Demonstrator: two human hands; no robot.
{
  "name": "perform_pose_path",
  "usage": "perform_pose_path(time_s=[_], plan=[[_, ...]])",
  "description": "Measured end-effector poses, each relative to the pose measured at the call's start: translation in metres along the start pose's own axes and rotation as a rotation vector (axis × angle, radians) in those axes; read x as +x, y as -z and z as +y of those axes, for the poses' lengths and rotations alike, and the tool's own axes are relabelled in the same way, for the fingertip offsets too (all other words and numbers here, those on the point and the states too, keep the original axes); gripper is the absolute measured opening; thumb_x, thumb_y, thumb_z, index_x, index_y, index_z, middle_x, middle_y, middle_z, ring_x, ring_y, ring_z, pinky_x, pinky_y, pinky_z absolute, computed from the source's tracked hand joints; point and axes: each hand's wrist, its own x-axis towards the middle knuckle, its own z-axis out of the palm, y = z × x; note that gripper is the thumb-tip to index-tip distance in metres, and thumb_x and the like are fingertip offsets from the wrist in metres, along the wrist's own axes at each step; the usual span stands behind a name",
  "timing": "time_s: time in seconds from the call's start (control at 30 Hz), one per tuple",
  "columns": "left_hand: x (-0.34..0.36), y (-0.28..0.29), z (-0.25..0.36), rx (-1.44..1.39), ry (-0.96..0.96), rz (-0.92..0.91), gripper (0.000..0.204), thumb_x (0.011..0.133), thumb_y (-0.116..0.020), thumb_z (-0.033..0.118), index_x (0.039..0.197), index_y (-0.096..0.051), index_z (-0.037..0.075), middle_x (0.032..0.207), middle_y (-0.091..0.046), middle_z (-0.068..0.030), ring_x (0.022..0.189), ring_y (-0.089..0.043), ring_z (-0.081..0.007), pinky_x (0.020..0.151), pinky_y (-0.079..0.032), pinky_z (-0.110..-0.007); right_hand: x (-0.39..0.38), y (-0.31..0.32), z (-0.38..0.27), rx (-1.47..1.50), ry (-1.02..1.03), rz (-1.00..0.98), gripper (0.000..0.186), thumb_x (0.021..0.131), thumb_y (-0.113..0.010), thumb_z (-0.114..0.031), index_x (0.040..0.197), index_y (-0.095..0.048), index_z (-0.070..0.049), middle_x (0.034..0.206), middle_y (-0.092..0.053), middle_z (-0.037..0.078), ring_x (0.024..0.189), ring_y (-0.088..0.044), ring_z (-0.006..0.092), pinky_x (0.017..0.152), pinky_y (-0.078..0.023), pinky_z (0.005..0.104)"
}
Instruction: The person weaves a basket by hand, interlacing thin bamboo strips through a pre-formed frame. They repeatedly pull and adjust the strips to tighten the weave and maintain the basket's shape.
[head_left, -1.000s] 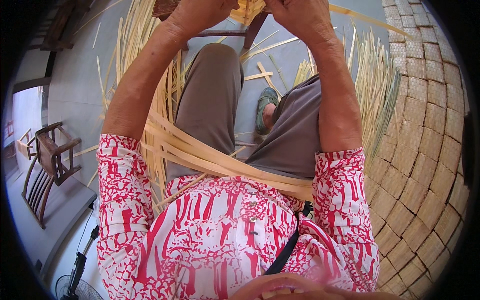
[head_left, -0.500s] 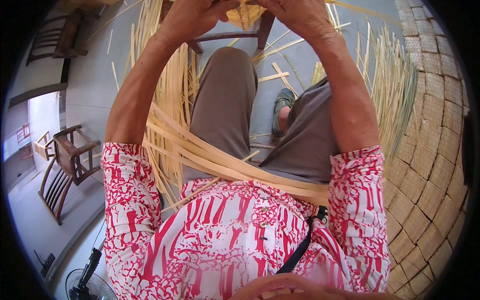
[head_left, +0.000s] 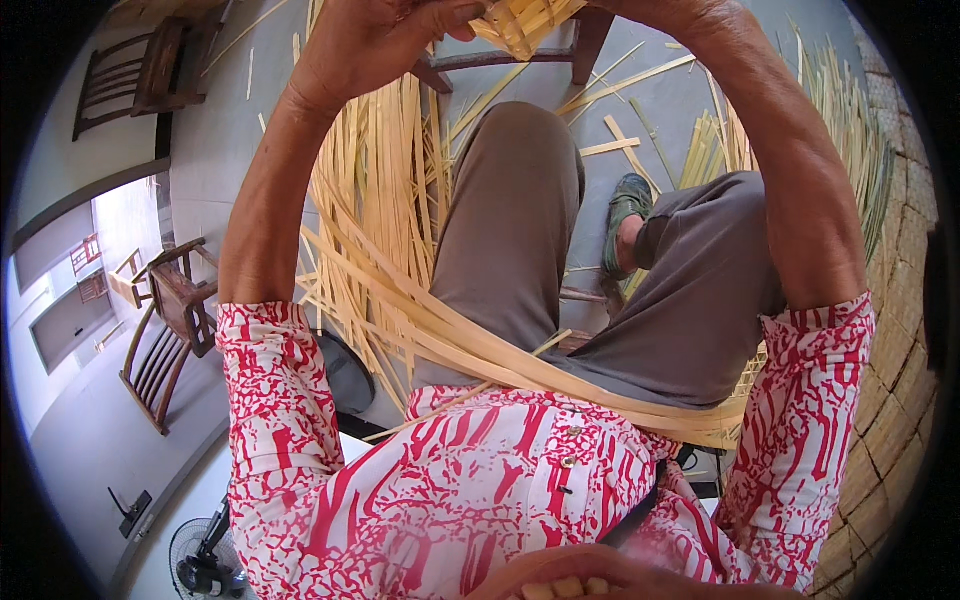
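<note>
Head view, only one. Work looked partway: the strip piece (head_left: 525, 32) at top centre of the frame already had slats side by side and a folded-looking ridge; its far part was cut off, so no call on how much was finished. Unused stock was plentiful: pale strips (head_left: 385, 150) lay on the floor left of centre, a long band of strips (head_left: 490, 362) ran across the lap, and a greenish bundle (head_left: 850, 140) stood out at upper right. My read: plenty of material left, none of it worked in yet.

Left hand (head_left: 385, 45), upper left of centre: fingers curled, thumb close in, tips at the piece's left edge; how firm the hold was, couldn't tell. Right hand (head_left: 668, 10), right of the piece, was mostly cut by the top edge; fingers out of sight, opening and hold couldn't be told. A dark wooden frame (head_left: 592, 45) showed just behind and right of the piece.

Vs half a second earlier: whole scene sat further right in the frame, right hand included; left hand stayed about put, so the hands were wider apart. More of the piece showed. Lap band looked unchanged.
</note>
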Motion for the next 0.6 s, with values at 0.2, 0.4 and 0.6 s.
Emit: perform_pose_path(time_s=[0.2, 0.4, 0.6], plan=[[-0.004, -0.012, -0.009, -0.518, -0.013, -0.016, 0.04, 0.096, -0.07, 0.01, 0.127, -0.045, 0.004, 0.104, -0.065, -0.0085, 0.086, -0.07, -0.0174, 0.068, -0.066, -0.037, -0.003, 0.005, -0.001, 0.005, 0.068, 0.003, 0.06, 0.084, -0.067, -0.066, 0.066, -0.064, -0.009, 0.064, -0.063, 0.016, 0.065, -0.064, 0.0412, 0.058, -0.049, 0.0482], [0.002, -0.015, -0.009, -0.579, -0.134, -0.101, 0.033, 0.095, -0.07, 0.011, 0.115, -0.044, 0.005, 0.097, -0.061, -0.0065, 0.082, -0.067, -0.0147, 0.067, -0.067, -0.038, 0.001, 0.003, -0.002, 0.059, 0.119, -0.046, 0.058, 0.084, -0.068, -0.064, 0.068, -0.065, -0.008, 0.067, -0.064, 0.016, 0.067, -0.064, 0.0409, 0.059, -0.049, 0.047], [-0.005, -0.017, -0.013, -0.406, -0.106, 0.049, 0.035, 0.099, -0.066, 0.01, 0.128, -0.045, 0.003, 0.099, -0.06, -0.0038, 0.081, -0.066, -0.0114, 0.069, -0.059, -0.024, 0.002, 0.005, -0.003, -0.038, 0.067, -0.002, 0.055, 0.087, -0.067, -0.06, 0.067, -0.065, -0.008, 0.067, -0.065, 0.015, 0.068, -0.066, 0.0379, 0.062, -0.05, 0.0467]])
